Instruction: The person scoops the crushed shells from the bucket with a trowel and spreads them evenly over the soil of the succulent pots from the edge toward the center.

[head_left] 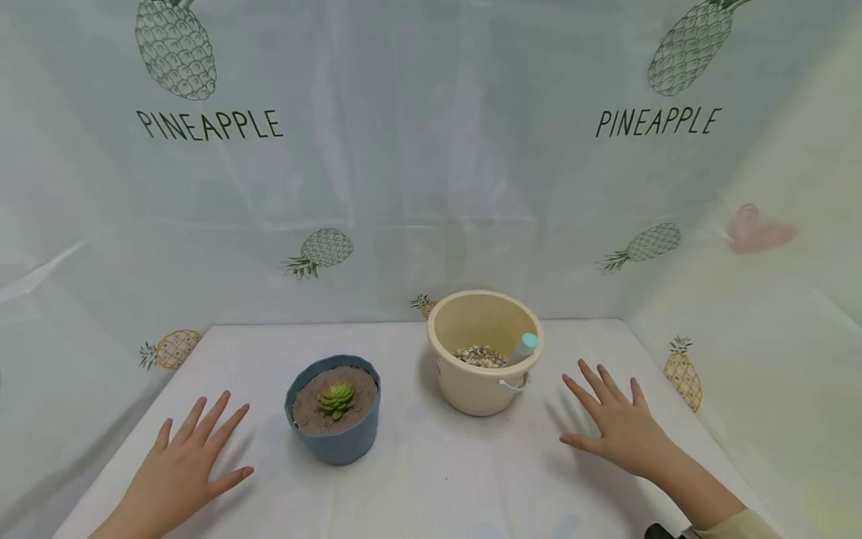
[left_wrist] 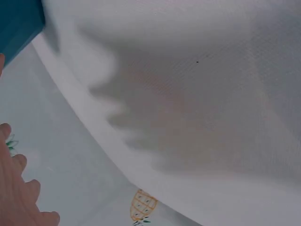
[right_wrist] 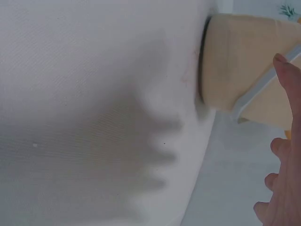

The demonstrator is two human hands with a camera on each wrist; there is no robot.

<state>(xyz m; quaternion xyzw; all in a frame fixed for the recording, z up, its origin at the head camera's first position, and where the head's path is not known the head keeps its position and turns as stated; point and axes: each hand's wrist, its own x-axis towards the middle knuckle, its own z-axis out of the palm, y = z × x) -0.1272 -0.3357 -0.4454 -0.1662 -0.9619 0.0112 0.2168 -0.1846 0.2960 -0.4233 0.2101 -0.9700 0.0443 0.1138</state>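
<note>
My left hand (head_left: 185, 471) hovers over the left side of the table with its fingers spread, holding nothing. To its right stands a blue-grey flowerpot (head_left: 343, 447) filled with brown soil, a small green succulent (head_left: 336, 397) in the middle. On the other side, my right hand (head_left: 622, 434) is also held above the table, fingers apart and grasping nothing. Left of it and farther back is a cream bucket (head_left: 471, 389) with a pale handle (right_wrist: 263, 89). Inside the bucket lie mixed small pebbles (head_left: 481, 356) and a tool with a light blue end (head_left: 528, 341), mostly hidden.
A white cloth covers the table (head_left: 431, 494). Pale sheeting printed with pineapples (head_left: 431, 150) hangs behind the table and along both sides. In the lower right, a beige sleeve (head_left: 737, 526) and a dark object by the wrist show.
</note>
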